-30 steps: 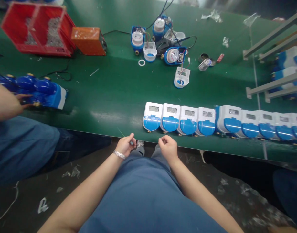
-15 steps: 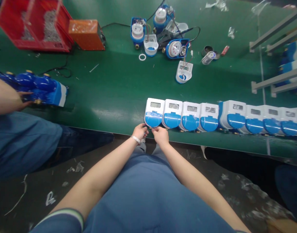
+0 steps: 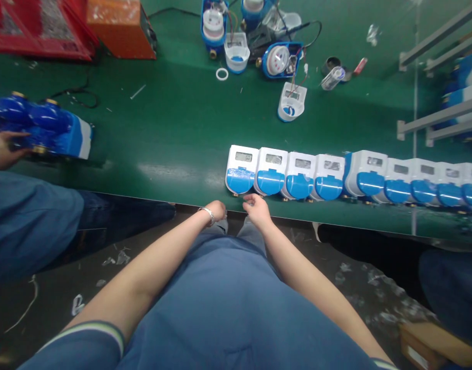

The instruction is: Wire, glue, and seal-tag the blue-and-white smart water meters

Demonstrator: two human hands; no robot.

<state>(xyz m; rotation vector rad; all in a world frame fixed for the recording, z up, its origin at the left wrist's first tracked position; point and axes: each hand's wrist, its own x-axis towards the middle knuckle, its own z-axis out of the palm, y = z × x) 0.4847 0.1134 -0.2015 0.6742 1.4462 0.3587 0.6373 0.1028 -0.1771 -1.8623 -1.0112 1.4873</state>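
A row of white-and-blue water meters with small display windows runs along the front of the bench; the leftmost meter (image 3: 241, 172) stands closest to my hands. My left hand (image 3: 215, 210), with a bracelet at the wrist, is at the bench edge, below and left of that meter and apart from it. Its fingers are curled under, and whatever they hold, if anything, is hidden. Just below the gap between the leftmost meter and its neighbour (image 3: 271, 174) is my right hand (image 3: 258, 210). Its thumb and bent forefinger are slightly apart, with nothing visible between them.
Opened meters (image 3: 278, 60) with wired covers (image 3: 292, 100) lie further back on the green bench (image 3: 162, 128). A white ring (image 3: 222, 74) is near them. At left, a co-worker's hand (image 3: 4, 149) touches blue meters (image 3: 51, 123). Metal rails (image 3: 439, 123) are at right.
Both hands have come away from the leftmost meter's lower edge. My left hand has drawn back left with fingers curled; my right hand stays close below the meters. The view has shifted slightly.
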